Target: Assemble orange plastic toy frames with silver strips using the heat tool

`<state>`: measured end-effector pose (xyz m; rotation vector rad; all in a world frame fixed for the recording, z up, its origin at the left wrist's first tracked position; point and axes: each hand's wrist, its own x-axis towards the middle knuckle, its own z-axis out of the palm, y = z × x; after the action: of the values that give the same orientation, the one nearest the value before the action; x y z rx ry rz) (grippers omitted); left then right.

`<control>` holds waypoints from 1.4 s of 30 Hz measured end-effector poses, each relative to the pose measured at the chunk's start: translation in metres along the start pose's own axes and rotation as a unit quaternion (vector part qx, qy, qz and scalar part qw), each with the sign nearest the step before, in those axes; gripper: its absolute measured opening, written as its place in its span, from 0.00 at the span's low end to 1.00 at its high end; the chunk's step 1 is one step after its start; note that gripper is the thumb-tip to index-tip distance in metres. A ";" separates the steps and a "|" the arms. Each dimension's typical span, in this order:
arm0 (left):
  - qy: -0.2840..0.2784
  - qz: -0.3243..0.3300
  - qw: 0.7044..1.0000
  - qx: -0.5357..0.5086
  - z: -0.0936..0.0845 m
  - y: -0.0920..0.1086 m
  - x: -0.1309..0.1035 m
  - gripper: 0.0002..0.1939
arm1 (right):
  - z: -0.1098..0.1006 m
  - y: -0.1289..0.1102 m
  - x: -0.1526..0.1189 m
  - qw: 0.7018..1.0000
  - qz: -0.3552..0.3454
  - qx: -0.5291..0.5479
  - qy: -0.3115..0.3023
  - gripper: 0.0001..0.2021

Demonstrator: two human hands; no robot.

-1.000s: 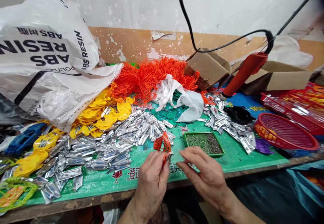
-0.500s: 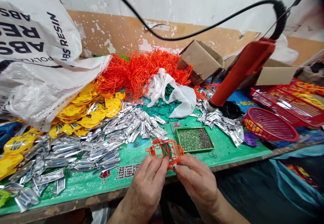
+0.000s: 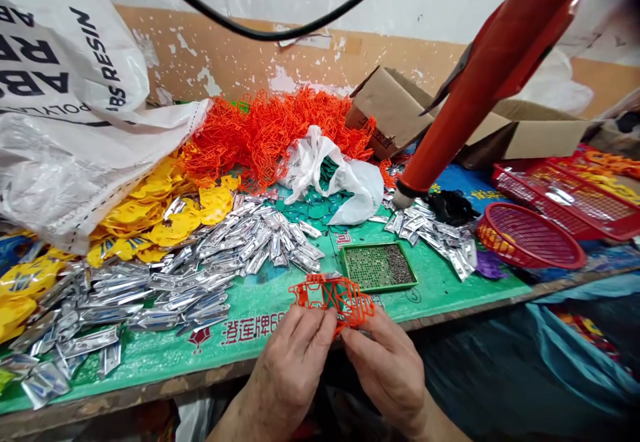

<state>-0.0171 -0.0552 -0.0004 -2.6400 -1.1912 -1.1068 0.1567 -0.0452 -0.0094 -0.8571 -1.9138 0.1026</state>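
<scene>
An orange plastic frame (image 3: 333,295) is held up between both hands over the table's front edge. My left hand (image 3: 297,355) is closed on its lower left side, fingers pinched together. On its lower right side my right hand (image 3: 387,359) grips it too; the fingertips are partly hidden behind the frame. Just behind the frame lies a green tray (image 3: 379,267) of small metal pieces. To the left spreads a pile of silver parts (image 3: 185,289), and beyond it are yellow parts (image 3: 145,215).
A red electric screwdriver (image 3: 470,89) hangs at the right on a black cable. Orange frames (image 3: 275,129) are heaped at the back, near a white plastic bag (image 3: 325,169) and cardboard boxes (image 3: 395,109). A red basket (image 3: 530,235) sits at the right. A white sack (image 3: 75,95) stands left.
The view has shifted slightly, and the screwdriver appears larger and nearer. The orange frame has turned a little between my hands, its right end now standing out more over my right fingers.
</scene>
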 end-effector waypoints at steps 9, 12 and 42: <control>0.001 -0.005 1.000 0.009 0.004 0.003 0.000 0.15 | -0.007 -0.001 0.000 0.999 0.002 0.029 -0.021 0.13; -0.002 -0.002 1.000 0.022 0.004 0.003 -0.001 0.15 | -0.006 -0.001 -0.001 0.999 0.005 -0.022 -0.047 0.09; -0.120 -0.159 0.962 -0.184 0.022 -0.017 -0.005 0.10 | 0.021 0.019 -0.033 0.984 0.161 0.041 -0.068 0.06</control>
<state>-0.0179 -0.0396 -0.0235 -3.0063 -1.6506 -1.1787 0.1572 -0.0449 -0.0524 -1.1215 -1.8673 0.4437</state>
